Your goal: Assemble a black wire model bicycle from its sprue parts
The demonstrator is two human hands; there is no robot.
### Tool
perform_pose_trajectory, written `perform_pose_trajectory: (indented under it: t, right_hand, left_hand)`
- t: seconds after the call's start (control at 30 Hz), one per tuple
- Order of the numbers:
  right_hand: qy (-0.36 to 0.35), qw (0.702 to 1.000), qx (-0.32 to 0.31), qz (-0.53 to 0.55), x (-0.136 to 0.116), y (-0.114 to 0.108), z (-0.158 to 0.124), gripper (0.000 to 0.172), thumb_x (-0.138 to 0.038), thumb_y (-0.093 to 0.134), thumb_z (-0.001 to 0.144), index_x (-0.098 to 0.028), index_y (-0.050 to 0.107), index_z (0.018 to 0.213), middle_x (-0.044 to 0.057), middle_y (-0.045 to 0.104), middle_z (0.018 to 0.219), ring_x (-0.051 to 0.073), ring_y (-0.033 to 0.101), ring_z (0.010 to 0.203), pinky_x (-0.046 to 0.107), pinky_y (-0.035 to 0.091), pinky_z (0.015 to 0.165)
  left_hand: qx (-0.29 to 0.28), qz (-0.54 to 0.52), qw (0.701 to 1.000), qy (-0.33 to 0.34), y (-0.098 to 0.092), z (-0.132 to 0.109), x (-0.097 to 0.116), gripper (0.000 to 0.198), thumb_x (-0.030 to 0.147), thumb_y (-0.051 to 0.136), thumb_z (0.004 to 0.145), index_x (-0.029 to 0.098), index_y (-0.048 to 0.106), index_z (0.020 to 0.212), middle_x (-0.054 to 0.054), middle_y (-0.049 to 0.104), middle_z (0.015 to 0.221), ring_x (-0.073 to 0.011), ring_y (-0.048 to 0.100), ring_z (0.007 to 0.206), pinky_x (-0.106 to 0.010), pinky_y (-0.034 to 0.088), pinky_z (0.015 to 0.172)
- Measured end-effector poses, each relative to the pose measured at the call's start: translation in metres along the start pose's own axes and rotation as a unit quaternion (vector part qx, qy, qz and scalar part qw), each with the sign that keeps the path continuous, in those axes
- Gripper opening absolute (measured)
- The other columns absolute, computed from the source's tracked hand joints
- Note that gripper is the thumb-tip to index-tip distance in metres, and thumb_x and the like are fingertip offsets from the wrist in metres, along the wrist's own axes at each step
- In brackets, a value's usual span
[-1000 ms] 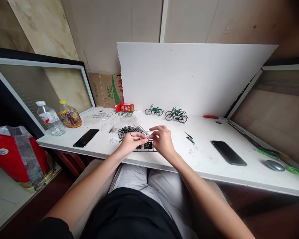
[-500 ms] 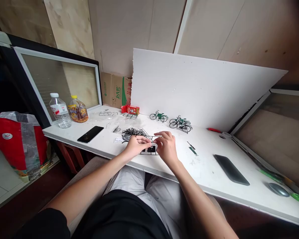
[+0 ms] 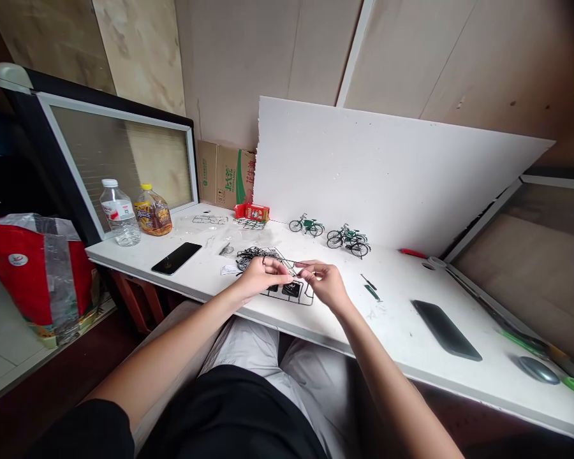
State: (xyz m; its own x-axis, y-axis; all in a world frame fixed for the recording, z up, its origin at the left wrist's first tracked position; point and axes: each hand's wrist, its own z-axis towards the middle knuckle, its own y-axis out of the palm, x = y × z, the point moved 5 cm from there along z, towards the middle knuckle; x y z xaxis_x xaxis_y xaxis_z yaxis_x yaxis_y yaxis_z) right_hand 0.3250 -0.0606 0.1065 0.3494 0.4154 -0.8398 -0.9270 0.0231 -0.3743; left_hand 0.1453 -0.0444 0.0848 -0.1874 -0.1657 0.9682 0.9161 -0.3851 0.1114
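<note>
Both hands meet at the near edge of the white table (image 3: 316, 331): the left hand (image 3: 261, 275) and right hand (image 3: 326, 284) pinch a tiny part between their fingertips, too small to identify, just above a black parts frame (image 3: 291, 292) lying flat. I judge this as fitting or freeing 1 small piece, so the next move calls for a fine, steady grip. Behind lie a tangle of black parts (image 3: 256, 255), and farther back 3 model bicycles (image 3: 348, 237)

Surface: white table (image 3: 411, 331)
Left end: water bottle (image 3: 120, 222), juice bottle (image 3: 154, 211), black phone (image 3: 176, 258)
Middle: black parts frame (image 3: 289, 292), tangled black parts (image 3: 253, 255)
Back: model bicycles (image 3: 330, 233), red carton (image 3: 252, 211)
Right: second phone (image 3: 447, 330), mouse (image 3: 538, 370)
</note>
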Motion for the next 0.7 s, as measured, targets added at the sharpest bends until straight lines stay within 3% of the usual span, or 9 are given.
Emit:
perform_pose_trajectory:
  t: [0.07,0.13,0.23,0.33,0.4,0.47,0.53,0.6,0.7]
  right_hand:
    - [-0.104,0.977,0.076,-0.172,-0.013,0.003,-0.006,0.023,-0.008,0.062,0.084,-0.022,0.075,0.072,0.011,0.078,0.119,0.034,0.061,0.122,0.051,0.047,0.099]
    - [-0.183,0.94,0.092,-0.274,-0.022,0.012,-0.012,0.031,0.002,0.057,0.081,-0.021,0.075,0.072,0.01,0.075,0.128,0.035,0.055,0.13,0.054,0.044,0.103]
    - [-0.213,0.934,0.098,-0.269,-0.026,0.013,-0.014,0.031,0.002,0.056,0.083,-0.022,0.075,0.073,0.01,0.074,0.128,0.033,0.056,0.127,0.053,0.045,0.101]
    - [-0.13,0.979,0.086,-0.128,-0.02,-0.001,-0.007,0.023,-0.012,0.061,0.088,-0.023,0.075,0.073,0.01,0.077,0.12,0.031,0.062,0.117,0.05,0.048,0.099]
    - [-0.037,0.999,-0.001,0.011,-0.01,-0.003,-0.002,0.018,-0.023,0.067,0.087,-0.022,0.072,0.07,0.01,0.077,0.121,0.03,0.067,0.11,0.047,0.051,0.095]
    - [0.043,0.982,-0.118,0.141,-0.002,0.003,-0.001,0.02,-0.03,0.073,0.082,-0.021,0.068,0.065,0.01,0.077,0.121,0.029,0.07,0.105,0.044,0.053,0.091]
    - [0.086,0.961,-0.171,0.2,0.003,0.008,-0.002,0.023,-0.031,0.074,0.079,-0.021,0.063,0.061,0.01,0.079,0.117,0.029,0.071,0.103,0.043,0.054,0.089]
    - [0.081,0.978,-0.12,0.15,0.006,0.008,-0.001,0.022,-0.029,0.071,0.081,-0.021,0.065,0.062,0.011,0.079,0.114,0.03,0.071,0.103,0.044,0.053,0.089]
    - [-0.032,0.995,0.043,-0.09,-0.001,0.006,-0.004,0.018,-0.014,0.064,0.083,-0.021,0.074,0.07,0.012,0.078,0.117,0.033,0.064,0.118,0.049,0.049,0.098]
  left_hand:
    - [0.041,0.023,0.999,0.005,0.0,0.0,-0.004,0.028,0.028,0.096,0.066,0.014,0.076,0.078,-0.008,0.077,0.083,-0.0166,0.068,0.072,-0.029,0.055,0.07]
    - [0.066,0.019,0.998,0.001,0.001,0.0,-0.007,0.03,0.028,0.098,0.063,0.014,0.075,0.077,-0.008,0.077,0.082,-0.0167,0.068,0.071,-0.031,0.056,0.072]
    - [0.052,-0.005,0.999,-0.008,0.001,-0.001,-0.008,0.031,0.029,0.098,0.061,0.014,0.077,0.078,-0.007,0.077,0.081,-0.017,0.068,0.071,-0.032,0.056,0.074]
    - [-0.011,-0.034,0.999,-0.009,0.0,0.0,-0.005,0.029,0.029,0.097,0.064,0.014,0.078,0.079,-0.006,0.076,0.081,-0.0172,0.07,0.074,-0.032,0.056,0.077]
    - [-0.055,-0.067,0.996,-0.02,0.0,0.001,-0.004,0.028,0.028,0.097,0.064,0.015,0.077,0.079,-0.005,0.076,0.08,-0.0169,0.07,0.075,-0.031,0.055,0.077]
    - [-0.087,-0.097,0.991,-0.034,0.0,0.001,-0.005,0.029,0.027,0.098,0.064,0.016,0.075,0.077,-0.003,0.076,0.079,-0.0165,0.071,0.075,-0.03,0.055,0.076]
    - [-0.092,-0.108,0.989,-0.043,-0.001,0.002,-0.007,0.03,0.027,0.098,0.063,0.016,0.073,0.076,-0.003,0.076,0.079,-0.0163,0.071,0.075,-0.03,0.054,0.075]
    - [-0.067,-0.083,0.993,-0.045,-0.004,0.004,-0.01,0.03,0.028,0.098,0.063,0.016,0.074,0.077,-0.003,0.076,0.078,-0.0161,0.07,0.073,-0.029,0.053,0.074]
    - [-0.007,-0.019,0.999,-0.042,-0.005,0.005,-0.017,0.033,0.031,0.098,0.063,0.014,0.076,0.08,-0.004,0.075,0.074,-0.0151,0.066,0.065,-0.03,0.052,0.069]
